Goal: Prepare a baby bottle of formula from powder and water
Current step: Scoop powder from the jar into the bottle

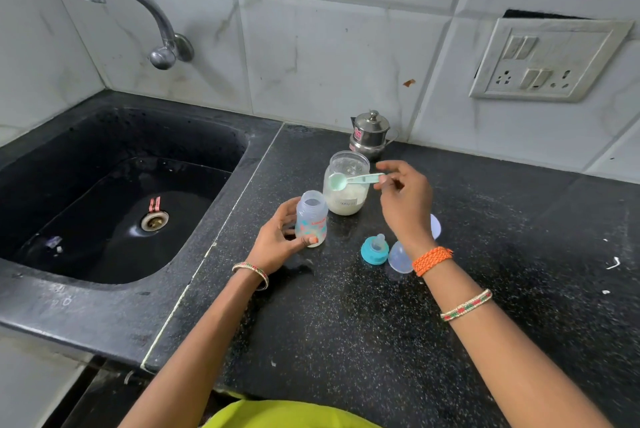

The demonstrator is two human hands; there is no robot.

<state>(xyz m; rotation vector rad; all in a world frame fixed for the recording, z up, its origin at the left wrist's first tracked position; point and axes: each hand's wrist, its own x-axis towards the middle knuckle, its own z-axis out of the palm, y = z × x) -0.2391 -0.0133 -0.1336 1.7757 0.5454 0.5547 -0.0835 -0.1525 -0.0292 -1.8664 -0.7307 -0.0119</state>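
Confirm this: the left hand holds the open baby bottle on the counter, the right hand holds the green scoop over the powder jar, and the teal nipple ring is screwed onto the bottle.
One part is wrong. The teal nipple ring is not on the baby bottle; it lies on the counter beside a clear cap. The head view shows it. The left hand does hold the open bottle, and the right hand holds the green scoop over the powder jar.

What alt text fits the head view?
Right hand pinches a pale green plastic scoop above an open clear powder jar, while left hand grips an uncapped clear baby bottle on a black speckled counter beside a black sink.
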